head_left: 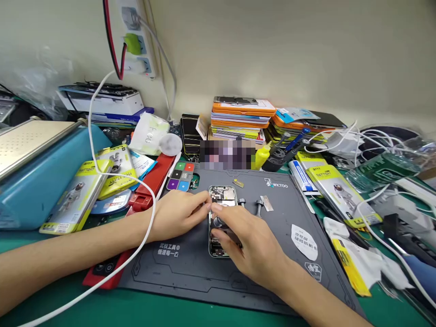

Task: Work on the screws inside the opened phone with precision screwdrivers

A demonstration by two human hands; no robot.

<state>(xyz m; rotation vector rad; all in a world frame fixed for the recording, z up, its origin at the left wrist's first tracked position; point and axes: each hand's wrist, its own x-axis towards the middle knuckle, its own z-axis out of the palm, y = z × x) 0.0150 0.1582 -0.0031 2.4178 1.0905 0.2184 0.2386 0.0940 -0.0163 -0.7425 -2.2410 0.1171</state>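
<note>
An opened phone [223,195] lies on the dark grey work mat [190,277], its inner parts exposed. From the left, my left hand [179,212] grips the phone's edge with thumb and forefinger close together. My right hand [254,236] is bent over the phone's lower half, closed around a small screwdriver [218,221]; only its round grey end shows and its tip is hidden. Just right of the phone lie two more small screwdrivers [242,202] with round caps. A little yellow piece [238,183] and a clear strip [267,203] rest close by.
A white cable [150,227] loops across my left forearm. Battery packages [76,195] and a red device [150,188] flank the mat on the left. To the right are more battery packages [335,190] and a green bottle [384,170]. A tool holder [274,159] stands behind.
</note>
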